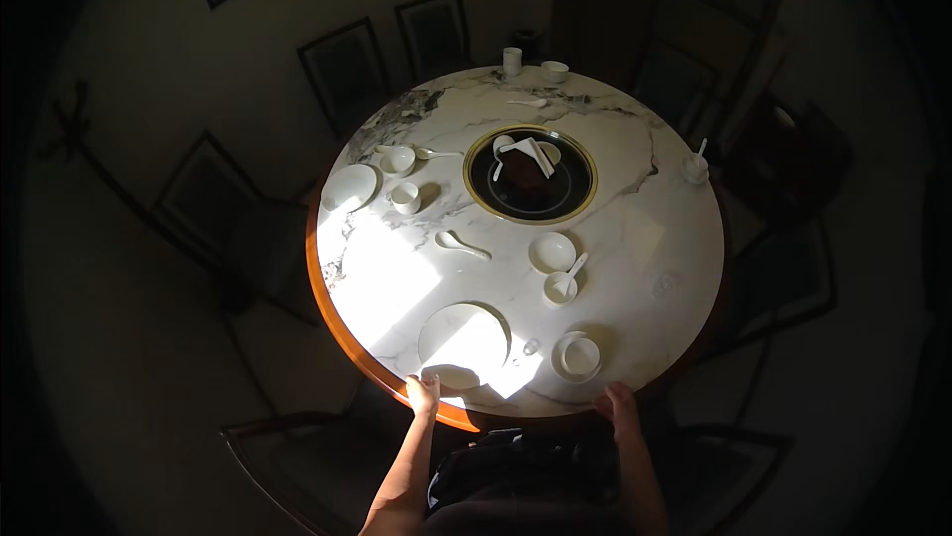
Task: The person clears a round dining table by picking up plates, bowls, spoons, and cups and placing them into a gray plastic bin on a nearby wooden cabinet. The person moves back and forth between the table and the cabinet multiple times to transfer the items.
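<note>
My left hand [424,393] is at the table's orange-brown wooden rim [357,357], just below a large white plate [462,342]; whether its fingers grip anything is hard to make out. At the near right edge, my right hand [619,408] has its fingers apart and holds nothing. The closest ware to it is a white cup [580,354] on a small dish. Farther in are a white bowl [552,252] and a smaller bowl [558,287] with a spoon [571,273] in it. Left of these, a white soup spoon [462,245] lies on the marble top.
A black hotplate [520,197] with a gold ring holds a folded white paper [529,153] and ware. At left are a plate [349,189], a bowl [398,161] and a cup [406,197]. Ware [696,168] stands at the right edge. Chairs [346,67] surround the round table.
</note>
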